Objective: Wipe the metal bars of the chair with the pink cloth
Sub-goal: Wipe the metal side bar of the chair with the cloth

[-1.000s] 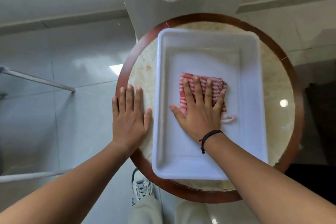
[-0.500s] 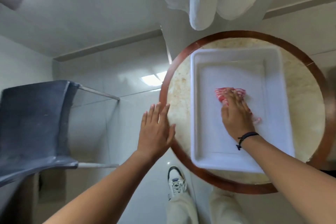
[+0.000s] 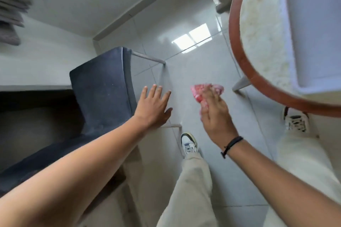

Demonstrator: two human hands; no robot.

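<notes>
A dark blue chair (image 3: 103,86) lies tipped on the floor at the left, its seat facing me. One metal bar (image 3: 147,57) juts right from its top corner; another bar (image 3: 171,126) shows just below my left hand. My left hand (image 3: 154,107) hovers with fingers spread beside the chair's right edge, holding nothing. My right hand (image 3: 214,114), with a black wristband, grips the bunched pink cloth (image 3: 203,91) in the air above the floor, right of the chair and apart from both bars.
A round table (image 3: 239,64) with a brown rim fills the upper right, and a white tray (image 3: 287,42) stands on it. My two feet in white sneakers stand on the glossy grey tiles. A dark opening lies left of the chair.
My right hand has lifted the pink cloth out of the tray and carried it left, off the table. My view and left hand have swung toward the chair.
</notes>
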